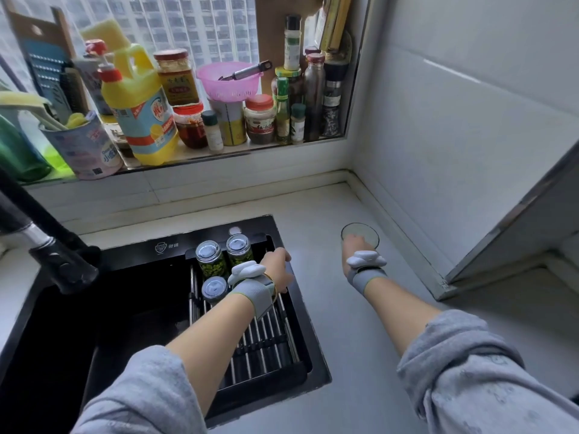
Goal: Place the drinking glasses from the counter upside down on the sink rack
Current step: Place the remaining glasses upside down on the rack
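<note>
A clear drinking glass stands upright on the white counter, right of the sink. My right hand reaches forward and grips its near side and rim. Three glasses with green patterns stand upside down at the far end of the metal sink rack: one at the back left, one at the back right, one in front. My left hand hangs over the rack's right edge beside them, fingers curled downward. Whatever lies under its palm is hidden.
The black sink holds the rack on its right half. A black faucet juts in from the left. The windowsill behind carries a yellow detergent bottle, jars and spice bottles. A tiled wall and a cabinet edge close the right side.
</note>
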`<state>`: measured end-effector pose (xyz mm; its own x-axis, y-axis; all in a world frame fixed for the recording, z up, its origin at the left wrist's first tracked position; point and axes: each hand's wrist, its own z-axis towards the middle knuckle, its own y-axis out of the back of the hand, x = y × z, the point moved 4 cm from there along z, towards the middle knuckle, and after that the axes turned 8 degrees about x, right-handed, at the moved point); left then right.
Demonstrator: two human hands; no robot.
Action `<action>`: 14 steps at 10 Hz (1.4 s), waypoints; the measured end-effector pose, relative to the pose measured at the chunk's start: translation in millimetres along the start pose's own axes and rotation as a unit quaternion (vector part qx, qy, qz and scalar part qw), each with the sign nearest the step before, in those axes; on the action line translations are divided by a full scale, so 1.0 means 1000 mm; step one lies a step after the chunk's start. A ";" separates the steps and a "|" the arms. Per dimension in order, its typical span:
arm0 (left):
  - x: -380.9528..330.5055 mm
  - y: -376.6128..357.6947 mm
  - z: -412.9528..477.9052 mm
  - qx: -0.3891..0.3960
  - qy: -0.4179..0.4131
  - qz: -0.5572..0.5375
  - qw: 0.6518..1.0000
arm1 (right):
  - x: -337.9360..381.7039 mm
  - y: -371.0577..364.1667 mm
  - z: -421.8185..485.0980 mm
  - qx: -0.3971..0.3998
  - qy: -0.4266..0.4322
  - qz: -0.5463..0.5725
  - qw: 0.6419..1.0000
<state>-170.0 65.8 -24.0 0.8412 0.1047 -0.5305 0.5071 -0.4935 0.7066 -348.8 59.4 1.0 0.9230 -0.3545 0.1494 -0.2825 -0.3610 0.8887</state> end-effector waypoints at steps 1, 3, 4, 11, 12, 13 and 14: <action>0.007 0.002 -0.004 -0.003 -0.005 -0.003 1.000 | 0.004 0.002 -0.009 -0.005 0.022 -0.002 1.000; 0.022 0.005 -0.026 0.039 -0.009 -0.054 0.998 | 0.041 0.003 -0.040 -0.006 0.106 -0.004 0.994; 0.052 0.005 -0.045 0.100 0.040 -0.064 0.992 | 0.072 -0.009 -0.064 0.032 0.121 -0.011 0.992; 0.164 -0.017 -0.092 0.017 0.140 -0.047 0.989 | 0.140 -0.177 -0.081 0.302 -0.026 0.362 0.882; 0.168 -0.020 -0.079 0.022 0.149 -0.026 0.988 | 0.144 -0.184 -0.072 0.278 0.003 0.361 0.890; 0.171 -0.022 -0.068 0.034 0.161 0.009 0.986 | 0.146 -0.189 -0.067 0.285 0.001 0.362 0.888; 0.172 -0.023 -0.061 0.042 0.167 0.032 0.985 | 0.148 -0.193 -0.063 0.285 0.015 0.359 0.888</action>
<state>-25.6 147.7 -103.5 0.8929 0.3424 -0.2924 0.4454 -0.5769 0.6847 -141.5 131.6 -121.1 0.4552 -0.6504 0.6081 -0.8801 -0.4324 0.1963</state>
